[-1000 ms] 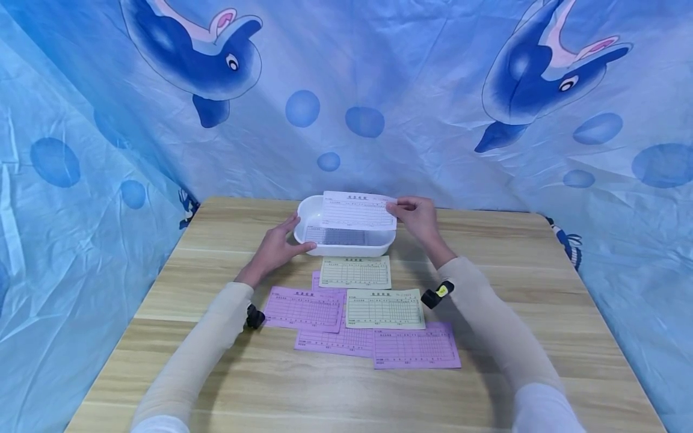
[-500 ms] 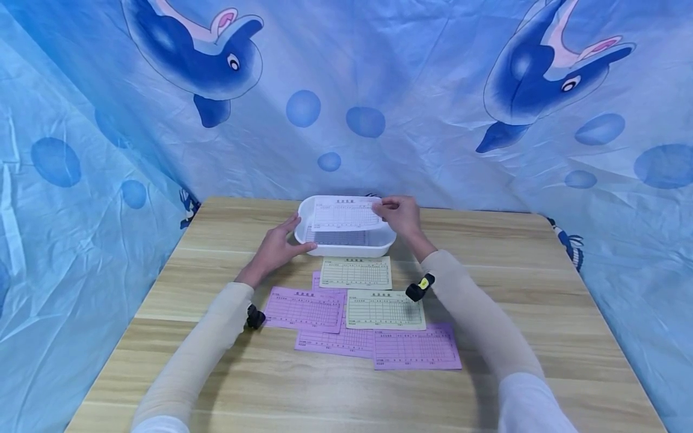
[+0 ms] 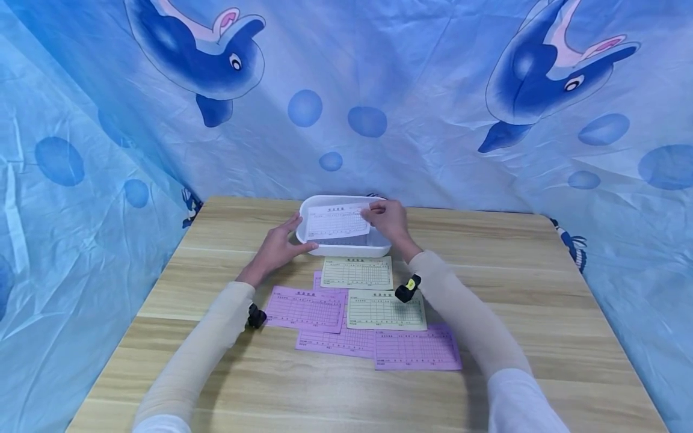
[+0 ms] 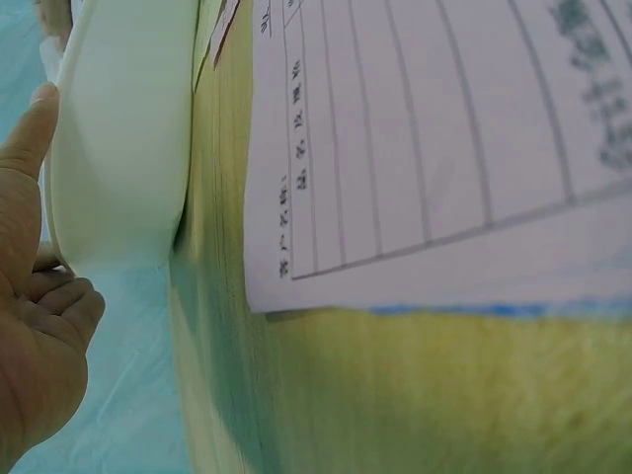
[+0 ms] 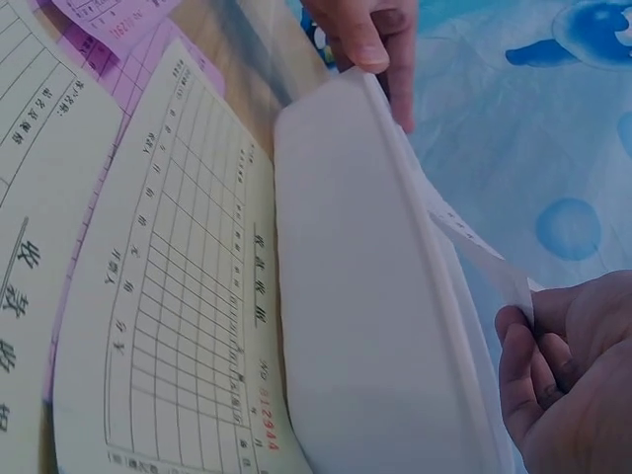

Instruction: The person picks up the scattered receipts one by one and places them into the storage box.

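At the back of the table stands a white plastic box [image 3: 351, 250]. My left hand [image 3: 275, 249] grips its left end, with the thumb [image 4: 32, 130] on the near rim and the fingers around the end side. My right hand [image 3: 388, 218] pinches a white receipt slip [image 3: 337, 221] by its right edge. The slip hangs tilted inside the box opening, above another printed sheet [image 3: 352, 240] on the bottom. In the right wrist view, the pinched slip [image 5: 484, 252] shows nearly edge-on over the rim.
Two pale green receipts [image 3: 356, 273] lie in front of the box. Several purple receipts [image 3: 305, 310] overlap around them on the wooden table [image 3: 541, 337]. A blue dolphin-print curtain [image 3: 346, 78] hangs right behind the table.
My right hand has moved left and down, bringing the white receipt slip from above the rim to inside the box opening. My left hand has stayed on the box.
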A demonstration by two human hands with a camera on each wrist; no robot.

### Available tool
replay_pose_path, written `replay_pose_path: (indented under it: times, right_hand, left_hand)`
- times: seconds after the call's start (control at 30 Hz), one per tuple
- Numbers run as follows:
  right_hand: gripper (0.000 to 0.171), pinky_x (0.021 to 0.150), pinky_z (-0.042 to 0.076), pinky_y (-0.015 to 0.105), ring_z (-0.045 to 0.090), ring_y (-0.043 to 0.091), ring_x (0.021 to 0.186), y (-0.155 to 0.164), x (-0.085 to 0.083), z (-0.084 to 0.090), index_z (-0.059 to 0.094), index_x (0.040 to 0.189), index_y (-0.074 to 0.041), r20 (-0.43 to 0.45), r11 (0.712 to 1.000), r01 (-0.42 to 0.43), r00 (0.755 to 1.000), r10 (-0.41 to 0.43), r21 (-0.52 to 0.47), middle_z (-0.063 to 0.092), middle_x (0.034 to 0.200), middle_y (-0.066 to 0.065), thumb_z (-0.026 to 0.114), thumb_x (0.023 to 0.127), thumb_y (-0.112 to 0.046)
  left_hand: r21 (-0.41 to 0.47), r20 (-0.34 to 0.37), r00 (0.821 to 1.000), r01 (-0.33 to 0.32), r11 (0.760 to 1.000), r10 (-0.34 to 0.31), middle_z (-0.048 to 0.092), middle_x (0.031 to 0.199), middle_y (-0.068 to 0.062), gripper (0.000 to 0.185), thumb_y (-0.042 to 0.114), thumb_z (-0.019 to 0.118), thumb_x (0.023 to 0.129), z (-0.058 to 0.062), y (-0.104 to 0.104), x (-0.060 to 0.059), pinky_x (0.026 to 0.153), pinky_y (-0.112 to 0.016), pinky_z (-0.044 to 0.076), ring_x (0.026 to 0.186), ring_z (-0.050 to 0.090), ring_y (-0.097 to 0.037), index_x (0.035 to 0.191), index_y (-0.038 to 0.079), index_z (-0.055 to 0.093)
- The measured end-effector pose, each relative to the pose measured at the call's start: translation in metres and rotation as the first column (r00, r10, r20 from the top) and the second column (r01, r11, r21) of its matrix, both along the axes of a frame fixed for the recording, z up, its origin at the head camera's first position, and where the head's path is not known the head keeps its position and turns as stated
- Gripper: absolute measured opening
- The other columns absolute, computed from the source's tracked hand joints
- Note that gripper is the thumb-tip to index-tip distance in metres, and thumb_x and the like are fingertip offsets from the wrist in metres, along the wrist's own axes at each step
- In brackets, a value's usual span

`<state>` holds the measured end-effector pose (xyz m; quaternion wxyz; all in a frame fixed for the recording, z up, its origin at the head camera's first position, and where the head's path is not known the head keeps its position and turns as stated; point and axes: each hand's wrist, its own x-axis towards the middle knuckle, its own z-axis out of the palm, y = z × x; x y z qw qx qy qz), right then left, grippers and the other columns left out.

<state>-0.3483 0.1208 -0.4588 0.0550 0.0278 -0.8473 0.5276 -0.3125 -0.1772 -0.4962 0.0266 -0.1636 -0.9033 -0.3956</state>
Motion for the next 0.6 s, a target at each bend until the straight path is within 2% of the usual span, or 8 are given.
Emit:
replay_pose_path:
  times: [0.27, 0.6]
  right_hand:
    - [0.03, 0.077, 0.063, 0.039, 0.074, 0.026, 0.093, -0.009, -0.001, -0.008, 0.076, 0.113, -0.002, -0.024, 0.999, -0.003, 1.0, 0.004, 0.043, 0.077, 0.106, 0.015, 0.079, 0.091, -0.022]
    - [0.025, 0.082, 0.062, 0.042, 0.073, 0.026, 0.093, -0.014, -0.003, -0.012, 0.077, 0.111, -0.003, -0.012, 0.996, -0.058, 0.998, 0.059, 0.074, 0.077, 0.103, 0.013, 0.078, 0.092, -0.02]
  left_hand:
    - [-0.004, 0.0, 1.0, -0.002, 1.0, 0.002, 0.027, 0.166, -0.019, 0.106, 0.054, 0.084, 0.08, 0.0, 0.001, 0.0, 0.124, -0.048, 0.027, 0.152, 0.028, -0.036, 0.154, -0.005, 0.036]
    - [-0.006, 0.02, 1.0, -0.007, 1.0, 0.007, 0.025, 0.167, -0.017, 0.108, 0.054, 0.084, 0.079, 0.0, 0.001, 0.001, 0.125, -0.048, 0.026, 0.153, 0.027, -0.035, 0.155, -0.004, 0.035]
